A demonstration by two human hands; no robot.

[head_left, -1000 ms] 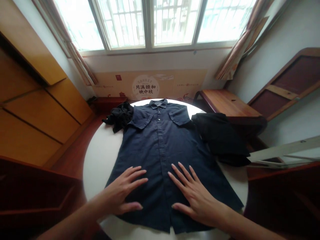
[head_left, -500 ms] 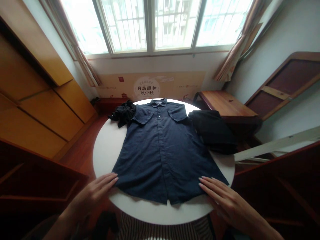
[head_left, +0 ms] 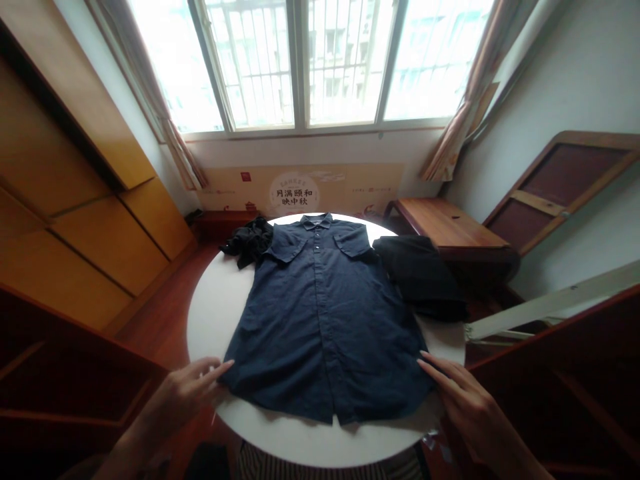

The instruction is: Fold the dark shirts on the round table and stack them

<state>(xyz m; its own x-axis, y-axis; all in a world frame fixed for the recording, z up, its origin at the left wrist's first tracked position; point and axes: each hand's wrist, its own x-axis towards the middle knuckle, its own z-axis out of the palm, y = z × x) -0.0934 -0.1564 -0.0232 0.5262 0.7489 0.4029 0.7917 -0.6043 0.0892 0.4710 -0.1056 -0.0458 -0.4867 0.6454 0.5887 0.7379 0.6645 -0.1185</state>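
Note:
A dark blue button-up shirt point(head_left: 320, 313) lies spread flat, front up and collar away from me, on a round white table point(head_left: 215, 313). My left hand point(head_left: 183, 397) rests at the table's near left edge, fingers stretched out, fingertips touching the shirt's lower left hem corner. My right hand point(head_left: 467, 403) sits at the near right edge, fingers extended, tips at the lower right hem corner. Neither hand holds anything.
A crumpled black garment point(head_left: 247, 240) lies at the shirt's far left shoulder and a folded black garment point(head_left: 420, 273) at its right side. A low wooden table point(head_left: 445, 223) stands beyond on the right, wooden panels on the left, a window behind.
My hands have slid from the middle of the shirt's lower front outward to the hem corners at the table's edge. My view has pulled back from the table.

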